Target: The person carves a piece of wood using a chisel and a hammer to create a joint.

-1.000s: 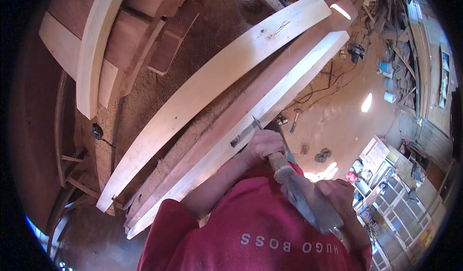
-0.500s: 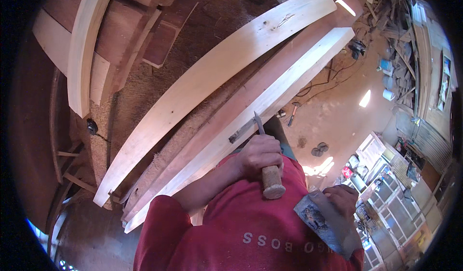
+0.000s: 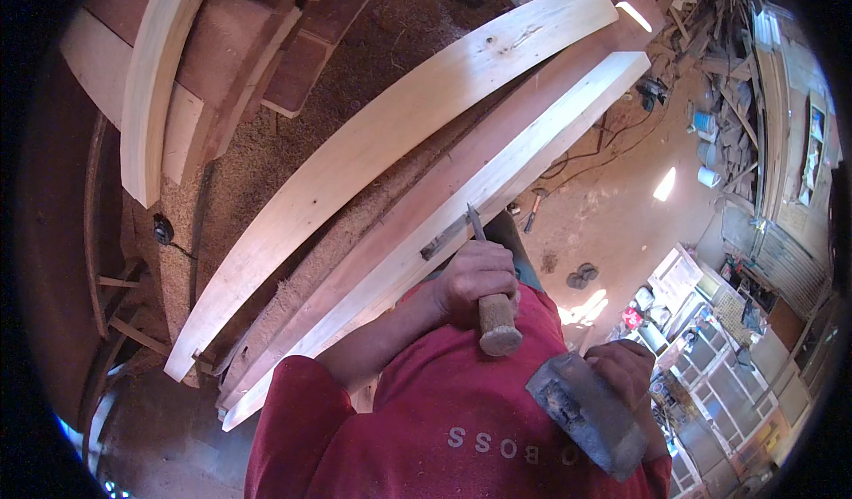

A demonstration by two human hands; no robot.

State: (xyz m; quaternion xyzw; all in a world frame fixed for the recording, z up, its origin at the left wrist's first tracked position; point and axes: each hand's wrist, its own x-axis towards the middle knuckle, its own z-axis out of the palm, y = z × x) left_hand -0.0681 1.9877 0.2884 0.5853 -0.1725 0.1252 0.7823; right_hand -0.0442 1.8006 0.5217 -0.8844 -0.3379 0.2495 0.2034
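Observation:
My left hand (image 3: pixel 479 277) is wrapped round a chisel (image 3: pixel 500 330). The chisel's wooden handle points back toward my red shirt, and its blade tip meets one end of a dark, narrow slot (image 3: pixel 444 240) in the edge of a pale wooden beam (image 3: pixel 541 148). At the right, my right hand (image 3: pixel 621 368) is closed on a mallet (image 3: pixel 586 415) with a heavy, grey, block-like head and a worn face. The mallet head is raised near my chest, a short gap from the chisel's butt. Its handle is mostly hidden by the head and fingers.
Behind the beam lie a reddish plank (image 3: pixel 497 126) and a curved pale board (image 3: pixel 355 166). More timbers (image 3: pixel 169 82) stand at the upper left. A hammer (image 3: pixel 534 210) and cables lie on the floor; buckets (image 3: pixel 704 124), scrap wood (image 3: pixel 741 99) and window frames (image 3: pixel 723 392) are at the right.
The mallet has moved slightly left, toward the chisel's butt. The chisel and left hand keep their place at the slot. The whole view has shifted a little.

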